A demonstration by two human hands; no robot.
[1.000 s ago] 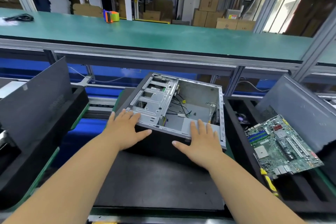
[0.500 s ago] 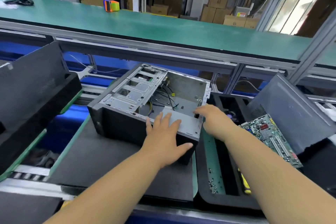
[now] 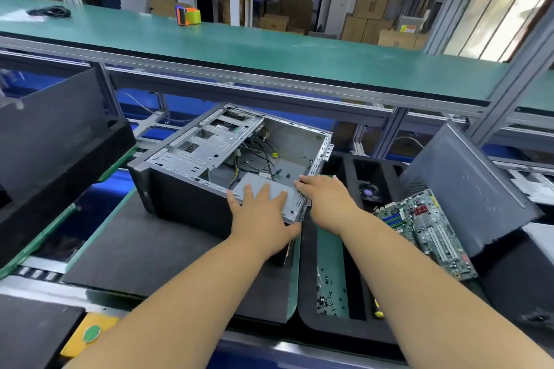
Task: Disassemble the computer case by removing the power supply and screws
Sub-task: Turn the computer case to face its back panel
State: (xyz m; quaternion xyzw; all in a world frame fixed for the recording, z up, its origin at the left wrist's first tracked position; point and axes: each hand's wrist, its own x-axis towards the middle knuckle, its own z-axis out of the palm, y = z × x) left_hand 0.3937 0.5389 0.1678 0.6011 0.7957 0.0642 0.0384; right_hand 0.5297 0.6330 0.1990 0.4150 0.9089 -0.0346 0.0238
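No text can be read; the yellow and red label [image 3: 408, 28] on a far carton is blurred.

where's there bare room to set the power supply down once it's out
Free: the dark mat left of the computer case, and the green shelf above. Crowded: the foam tray, holding loose screws, a motherboard and a side panel.

Your view is bright and evenly lit. Daylight glares white through the window [image 3: 485, 9] at upper right. Shadows under your forearms are soft. The wide lens bends the green shelf [image 3: 269, 51] and the frame's edges. Slight blur softens the whole picture, most at the lower corners.
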